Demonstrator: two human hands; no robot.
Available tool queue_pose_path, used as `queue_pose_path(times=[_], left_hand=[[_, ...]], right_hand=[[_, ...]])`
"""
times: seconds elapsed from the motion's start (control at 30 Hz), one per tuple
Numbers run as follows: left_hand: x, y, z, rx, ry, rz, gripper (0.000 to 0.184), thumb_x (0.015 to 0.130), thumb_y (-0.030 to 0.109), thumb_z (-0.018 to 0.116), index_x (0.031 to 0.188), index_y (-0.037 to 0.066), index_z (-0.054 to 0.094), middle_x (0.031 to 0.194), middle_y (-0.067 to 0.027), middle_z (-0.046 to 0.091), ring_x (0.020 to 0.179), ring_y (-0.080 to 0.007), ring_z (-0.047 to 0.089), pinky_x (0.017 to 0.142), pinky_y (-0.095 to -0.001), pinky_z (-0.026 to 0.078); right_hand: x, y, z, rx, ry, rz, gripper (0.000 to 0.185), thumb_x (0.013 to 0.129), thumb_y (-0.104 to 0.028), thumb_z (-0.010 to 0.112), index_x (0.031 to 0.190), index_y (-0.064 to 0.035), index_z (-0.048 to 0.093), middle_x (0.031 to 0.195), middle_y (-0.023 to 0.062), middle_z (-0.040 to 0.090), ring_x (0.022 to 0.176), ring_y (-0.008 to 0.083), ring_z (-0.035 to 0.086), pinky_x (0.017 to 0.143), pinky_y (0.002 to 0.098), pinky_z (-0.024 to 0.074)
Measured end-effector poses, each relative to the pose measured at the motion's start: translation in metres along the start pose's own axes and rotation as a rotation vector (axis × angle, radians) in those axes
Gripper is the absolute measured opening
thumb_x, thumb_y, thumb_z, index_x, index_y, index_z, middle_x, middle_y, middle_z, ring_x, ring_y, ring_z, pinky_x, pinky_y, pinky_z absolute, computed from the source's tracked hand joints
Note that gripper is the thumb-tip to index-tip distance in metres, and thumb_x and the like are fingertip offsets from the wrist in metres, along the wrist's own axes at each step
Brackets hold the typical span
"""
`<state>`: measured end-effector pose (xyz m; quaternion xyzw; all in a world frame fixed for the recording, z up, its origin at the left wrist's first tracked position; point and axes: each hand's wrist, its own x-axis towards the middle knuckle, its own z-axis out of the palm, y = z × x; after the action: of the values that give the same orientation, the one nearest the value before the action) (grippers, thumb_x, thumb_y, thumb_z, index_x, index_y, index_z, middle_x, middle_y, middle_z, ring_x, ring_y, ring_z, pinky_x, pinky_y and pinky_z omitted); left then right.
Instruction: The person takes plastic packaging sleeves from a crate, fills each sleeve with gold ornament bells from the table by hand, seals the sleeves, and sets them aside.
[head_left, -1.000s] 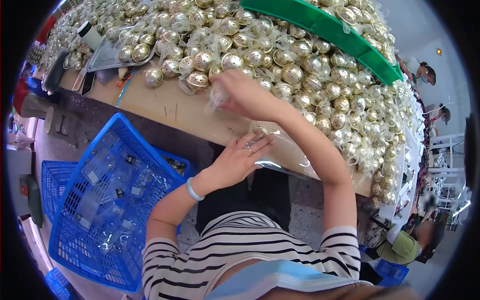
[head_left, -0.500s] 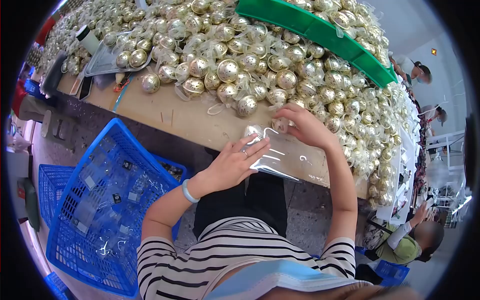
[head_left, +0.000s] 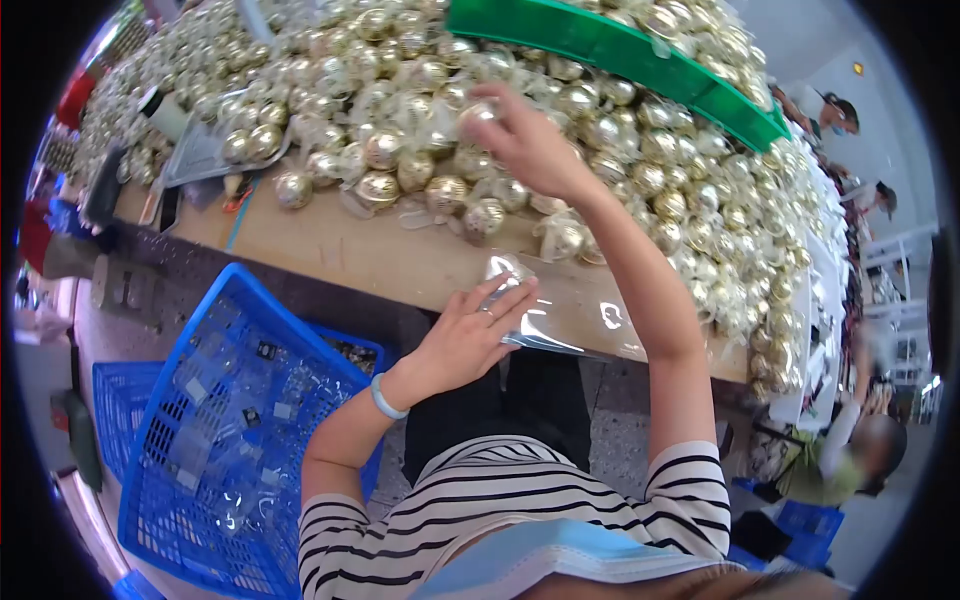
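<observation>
Beside the table's front edge, my left hand (head_left: 482, 320) closes over a clear plastic bag (head_left: 560, 325). At its fingertips, a gold bauble (head_left: 505, 267) shows through or beside the shiny film; which one is unclear. Stretched over the heap, my right hand (head_left: 530, 148) has its thumb and fingers around another gold bauble (head_left: 480, 112); motion blurs the fingertips. Many gold baubles with dark markings and sheer ribbon or wrapping (head_left: 480, 217) cover the table. One wrapped bauble (head_left: 560, 238) lies at the heap's front edge, below my right forearm.
A long green divider (head_left: 620, 60) crosses the heap. A clear tray (head_left: 205, 150) with baubles sits at the left, near a bottle (head_left: 163, 112). Below, a blue basket (head_left: 150, 480) holds clear packets. Other people (head_left: 835, 115) are at the right.
My right hand has left the bauble near the bag and moved up and left over the heap. My left hand stays on the bag. The view has shifted slightly.
</observation>
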<state>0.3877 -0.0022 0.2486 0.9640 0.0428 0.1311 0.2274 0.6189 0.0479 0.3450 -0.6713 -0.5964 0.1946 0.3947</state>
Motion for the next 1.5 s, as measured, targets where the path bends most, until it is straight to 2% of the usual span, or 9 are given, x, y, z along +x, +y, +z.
queue_pose_path(times=[0.13,0.33,0.5,0.6,0.7,0.97,1.07,1.2,1.5], left_hand=[[0.004,-0.004,0.001,-0.02,0.01,0.024,0.074,0.082,0.02,0.079,0.149,0.009,0.05,0.159,-0.0062,0.044,0.142,-0.0363,0.04,0.115,-0.0461,0.037],[0.008,-0.002,-0.005,-0.047,0.014,0.031,0.077,0.08,0.018,0.081,0.15,0.009,0.05,0.158,-0.0066,0.046,0.139,-0.0377,0.042,0.116,-0.0459,0.035],[0.007,-0.001,-0.003,-0.017,0.01,0.016,0.077,0.081,0.018,0.082,0.15,0.009,0.05,0.157,-0.0071,0.046,0.14,-0.0375,0.041,0.117,-0.0458,0.035],[0.007,0.0,-0.004,-0.012,0.001,0.023,0.077,0.08,0.018,0.082,0.15,0.009,0.05,0.157,-0.0077,0.047,0.14,-0.0374,0.041,0.117,-0.0457,0.035],[0.009,-0.001,-0.005,-0.022,0.014,0.015,0.077,0.078,0.018,0.084,0.149,0.01,0.053,0.154,-0.0083,0.05,0.139,-0.0367,0.042,0.116,-0.0449,0.035],[0.012,-0.02,0.0,-0.085,0.083,0.07,0.078,0.07,0.025,0.089,0.142,0.013,0.06,0.149,-0.0067,0.056,0.135,-0.0344,0.047,0.114,-0.0434,0.037],[0.009,-0.024,0.002,-0.102,0.106,0.074,0.078,0.069,0.027,0.089,0.141,0.014,0.061,0.149,-0.0059,0.057,0.134,-0.0344,0.048,0.113,-0.0434,0.037],[0.011,-0.024,0.003,-0.119,0.111,0.086,0.077,0.072,0.028,0.088,0.143,0.016,0.06,0.149,-0.0047,0.056,0.13,-0.0345,0.05,0.112,-0.0425,0.038],[0.012,-0.016,0.007,-0.143,0.101,0.078,0.082,0.068,0.028,0.091,0.143,0.016,0.061,0.151,-0.0049,0.055,0.133,-0.0347,0.048,0.113,-0.0435,0.036]], right_hand=[[-0.087,0.024,-0.051,0.917,0.037,0.185,0.049,0.112,-0.035,0.04,0.15,-0.005,0.042,0.137,0.0117,0.06,0.121,0.0236,0.064,0.097,0.0395,0.0558],[-0.163,0.035,-0.048,1.205,0.11,0.085,0.054,0.11,-0.024,0.047,0.156,-0.001,0.031,0.146,0.0135,0.05,0.133,0.0269,0.054,0.11,0.0489,0.0478],[-0.197,0.015,-0.047,0.629,0.289,0.073,0.068,0.094,-0.009,0.074,0.152,-0.0044,0.038,0.141,0.0145,0.051,0.123,0.0254,0.058,0.099,0.0387,0.0514],[-0.242,0.025,-0.059,-0.393,0.454,0.017,0.064,0.089,-0.011,0.079,0.145,-0.0067,0.048,0.132,0.0166,0.054,0.112,0.0304,0.061,0.092,0.0393,0.0533],[-0.303,0.07,-0.057,-0.583,0.51,0.226,0.06,0.087,-0.015,0.08,0.14,-0.0082,0.053,0.125,0.0187,0.054,0.106,0.0343,0.061,0.087,0.0393,0.0544],[-0.306,0.075,-0.042,0.053,0.033,0.148,0.062,0.097,-0.013,0.071,0.152,-0.0079,0.043,0.129,0.0132,0.056,0.102,0.0187,0.058,0.088,0.0321,0.0513],[-0.279,0.081,-0.055,0.847,-0.275,0.345,0.062,0.098,-0.014,0.07,0.153,-0.0091,0.044,0.132,0.0108,0.058,0.107,0.0169,0.058,0.094,0.0321,0.0497],[-0.238,0.085,-0.033,0.392,-0.345,0.193,0.061,0.094,-0.022,0.077,0.148,-0.0082,0.052,0.136,0.0097,0.062,0.127,0.021,0.056,0.106,0.0367,0.0464],[-0.209,0.094,0.021,0.523,-0.42,0.197,0.058,0.091,-0.015,0.08,0.143,-0.0069,0.056,0.104,0.0029,0.066,0.091,0.009,0.065,0.08,0.0257,0.0539]])
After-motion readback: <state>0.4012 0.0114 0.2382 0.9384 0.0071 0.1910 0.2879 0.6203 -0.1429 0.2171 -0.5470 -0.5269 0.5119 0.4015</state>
